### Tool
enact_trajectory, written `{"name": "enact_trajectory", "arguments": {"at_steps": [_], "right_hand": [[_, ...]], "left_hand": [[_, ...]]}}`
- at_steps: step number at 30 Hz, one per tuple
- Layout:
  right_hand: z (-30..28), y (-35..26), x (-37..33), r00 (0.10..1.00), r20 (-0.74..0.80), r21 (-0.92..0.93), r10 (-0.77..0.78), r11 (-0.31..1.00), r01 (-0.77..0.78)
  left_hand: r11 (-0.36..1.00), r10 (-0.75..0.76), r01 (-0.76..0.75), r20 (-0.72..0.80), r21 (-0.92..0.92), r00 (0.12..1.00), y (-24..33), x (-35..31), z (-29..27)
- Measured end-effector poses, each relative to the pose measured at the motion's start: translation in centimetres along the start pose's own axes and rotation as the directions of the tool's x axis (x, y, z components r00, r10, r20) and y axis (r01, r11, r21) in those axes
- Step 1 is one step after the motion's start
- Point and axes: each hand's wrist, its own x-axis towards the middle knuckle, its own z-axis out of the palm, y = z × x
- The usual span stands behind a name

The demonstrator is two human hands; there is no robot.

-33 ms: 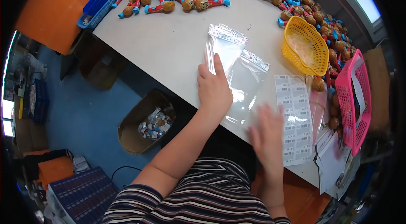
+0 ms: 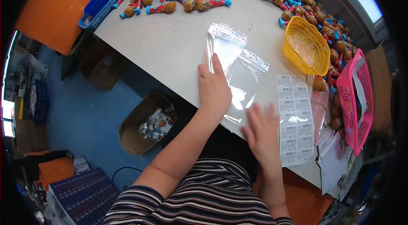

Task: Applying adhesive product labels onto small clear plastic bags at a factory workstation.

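Clear plastic bags (image 2: 247, 76) with printed header strips lie on the table in a small overlapping stack. My left hand (image 2: 215, 91) rests on the stack's left part, index finger stretched out along it and thumb side toward the right. At the lower right edge of the bags is my right hand (image 2: 263, 129), fingers spread and a little smeared by motion, with nothing seen in it. Just right of it lies a sheet of printed barcode labels (image 2: 294, 118), its surface shiny in the middle.
Many brown-headed, red-and-blue figures (image 2: 212, 4) are heaped along the table's far and right sides. A yellow basket (image 2: 307, 46) and a pink basket (image 2: 355, 101) stand at right, a blue basket (image 2: 100, 8) at far left. Below the table edge sits a box (image 2: 146, 123) of small packets.
My right hand has shifted slightly left, toward the bags. My left hand has barely moved, and the bags have slid a touch left.
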Motion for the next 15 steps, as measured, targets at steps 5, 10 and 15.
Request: {"name": "enact_trajectory", "arguments": {"at_steps": [5, 10, 15], "right_hand": [[0.5, 0.7, -0.3, 0.998, -0.061, -0.158, 0.000, 0.987, -0.010], [0.6, -1.5, 1.8, 0.977, -0.193, 0.043, -0.088, 0.994, 0.098], [4.4, -1.9, 3.0, 0.987, -0.151, -0.086, -0.060, 0.995, 0.047]], "left_hand": [[0.911, -0.040, 0.054, 0.043, -0.410, 0.998, -2.4, 1.1, -2.8], [0.769, -0.055, 0.097, 0.087, -0.632, 0.995, -6.0, 2.5, -2.2], [0.590, -0.147, 0.202, 0.141, -0.782, 0.979, -5.5, 2.9, -3.8]]}}
